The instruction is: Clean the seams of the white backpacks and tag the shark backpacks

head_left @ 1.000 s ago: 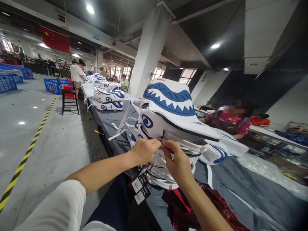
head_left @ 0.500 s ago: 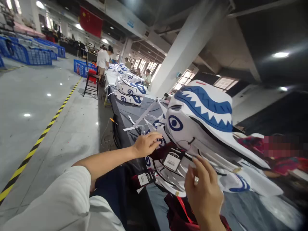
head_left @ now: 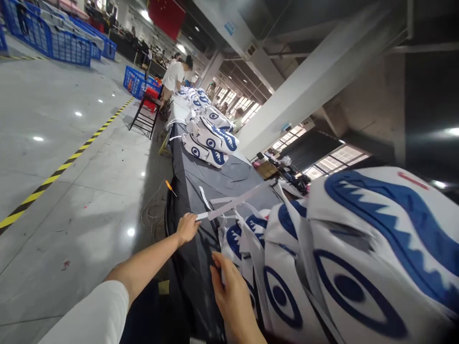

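We see a glossy grey concrete floor (head_left: 64, 157) filling the left of the frame, crossed by a yellow-and-black hazard stripe (head_left: 68, 165). Blue wire cages (head_left: 60, 43) line the upper left. A long table under dark grey cloth (head_left: 218, 177) runs up the centre, with a dark stool (head_left: 145, 117) beside it. A white pillar (head_left: 315, 81) slants across the upper right. Windows (head_left: 337, 157) glow behind; a red flag (head_left: 167, 12) hangs from the dark ceiling.

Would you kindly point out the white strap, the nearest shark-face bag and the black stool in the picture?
white strap (head_left: 236, 202), head view, middle of the taut strip.
nearest shark-face bag (head_left: 362, 267), head view, white panel above its eye.
black stool (head_left: 145, 117), head view, its frame below the seat.
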{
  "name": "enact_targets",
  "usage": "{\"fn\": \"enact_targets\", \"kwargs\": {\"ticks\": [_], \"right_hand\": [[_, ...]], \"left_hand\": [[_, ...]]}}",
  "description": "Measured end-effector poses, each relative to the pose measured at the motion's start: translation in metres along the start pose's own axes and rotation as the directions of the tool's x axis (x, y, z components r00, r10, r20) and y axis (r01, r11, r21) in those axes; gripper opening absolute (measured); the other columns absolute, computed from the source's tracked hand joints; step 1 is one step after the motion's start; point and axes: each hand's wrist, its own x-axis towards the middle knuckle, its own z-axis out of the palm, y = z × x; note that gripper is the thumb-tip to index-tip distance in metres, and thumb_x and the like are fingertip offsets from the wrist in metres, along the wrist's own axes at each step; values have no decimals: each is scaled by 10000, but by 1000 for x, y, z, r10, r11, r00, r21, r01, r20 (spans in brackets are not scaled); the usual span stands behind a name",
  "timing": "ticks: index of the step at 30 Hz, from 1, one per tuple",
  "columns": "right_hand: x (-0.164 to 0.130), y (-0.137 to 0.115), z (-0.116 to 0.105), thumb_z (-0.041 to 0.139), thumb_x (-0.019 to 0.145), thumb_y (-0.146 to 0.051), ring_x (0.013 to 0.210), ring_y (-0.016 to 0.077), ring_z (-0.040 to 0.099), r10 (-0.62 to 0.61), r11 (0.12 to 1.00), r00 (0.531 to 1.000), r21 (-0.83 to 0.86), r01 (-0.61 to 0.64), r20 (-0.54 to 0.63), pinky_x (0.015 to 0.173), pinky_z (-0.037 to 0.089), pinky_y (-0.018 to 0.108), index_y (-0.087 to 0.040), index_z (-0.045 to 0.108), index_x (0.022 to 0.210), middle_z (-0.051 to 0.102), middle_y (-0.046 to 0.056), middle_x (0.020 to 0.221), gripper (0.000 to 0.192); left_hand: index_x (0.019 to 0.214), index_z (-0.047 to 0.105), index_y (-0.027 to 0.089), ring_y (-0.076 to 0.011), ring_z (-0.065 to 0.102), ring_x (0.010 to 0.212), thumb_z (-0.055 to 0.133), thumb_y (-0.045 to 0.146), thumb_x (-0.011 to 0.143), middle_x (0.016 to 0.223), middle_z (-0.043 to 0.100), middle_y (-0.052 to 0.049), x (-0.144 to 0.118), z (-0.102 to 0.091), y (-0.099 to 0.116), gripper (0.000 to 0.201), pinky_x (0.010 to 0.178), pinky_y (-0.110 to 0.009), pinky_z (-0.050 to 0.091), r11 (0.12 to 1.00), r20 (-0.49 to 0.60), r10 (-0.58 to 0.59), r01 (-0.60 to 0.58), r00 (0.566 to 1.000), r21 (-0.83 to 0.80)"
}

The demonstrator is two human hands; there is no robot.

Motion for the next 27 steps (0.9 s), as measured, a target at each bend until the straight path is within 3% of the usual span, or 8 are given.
{"fn": "enact_targets", "kwargs": {"ticks": [4, 7, 10, 12, 14, 19, 22, 27], "right_hand": [[107, 40, 83, 478, 916, -191, 1018, 209, 686, 116, 988, 984, 90, -128, 134, 884, 560, 318, -169, 611, 1177, 709, 101, 1099, 294], [188, 93, 148, 481, 888, -178, 1121, 272, 635, 175, 983, 978, 43, -181, 116, 970, 508, 394, -105, 612, 1214, 669, 170, 1187, 359], [239, 153, 204, 449, 918, -224, 1254, 331, 541, 246, 969, 966, 9, -247, 82, 1055, 425, 475, -46, 573, 1285, 583, 257, 1311, 426], [247, 187, 236, 425, 944, -293, 1324, 357, 473, 281, 959, 955, -5, -282, 99, 1080, 387, 524, -34, 548, 1325, 529, 278, 1377, 477], [237, 209, 259, 376, 971, -364, 1385, 372, 400, 293, 956, 947, -19, -293, 130, 1097, 359, 563, -29, 525, 1361, 473, 277, 1444, 536], [198, 226, 274, 303, 1021, -399, 1491, 347, 229, 238, 969, 962, -105, -225, 135, 1140, 309, 592, -112, 369, 1519, 278, 186, 1608, 579], [188, 230, 278, 368, 1006, -362, 1471, 368, 286, 217, 969, 967, -147, -198, 130, 1077, 390, 611, -227, 176, 1597, 250, 148, 1626, 636], [180, 242, 300, 502, 925, -271, 1271, 431, 548, 259, 941, 964, -240, -238, 59, 930, 508, 618, -304, 33, 1602, 551, 173, 1428, 825]], "left_hand": [[1262, 576, 173, -232, 586, 1177, 571, 366, 964, 1296, 592, -99, 59, -6, -29, 355, 993, -467, 517, 996, -62, -46, 51, 997, 77], [1250, 580, 170, -237, 576, 1187, 577, 342, 960, 1298, 587, -98, 124, -16, -53, 337, 999, -474, 511, 980, -112, -74, 93, 991, 176], [1251, 577, 167, -247, 559, 1211, 601, 310, 945, 1315, 573, -99, 193, -30, -81, 338, 1003, -477, 506, 957, -146, -94, 130, 985, 261], [1265, 565, 168, -253, 543, 1230, 600, 290, 943, 1351, 549, -103, 235, -41, -103, 347, 1007, -476, 501, 941, -153, -112, 155, 982, 301], [1296, 541, 176, -257, 515, 1262, 583, 267, 946, 1399, 516, -109, 275, -53, -125, 364, 1017, -456, 495, 927, -149, -131, 174, 980, 332], [1393, 448, 212, -260, 384, 1377, 541, 199, 935, 1541, 382, -102, 393, -88, -159, 467, 1069, -405, 454, 897, -102, -126, 157, 987, 413], [1451, 372, 178, -285, 347, 1395, 485, 138, 929, 1595, 291, -122, 477, -108, -155, 535, 1087, -443, 424, 875, -96, -91, 126, 991, 467], [1475, 322, 89, -349, 260, 1436, 415, 93, 914, 1603, 255, -178, 593, -124, -138, 569, 1106, -531, 347, 841, -97, -29, 77, 995, 536]]}}
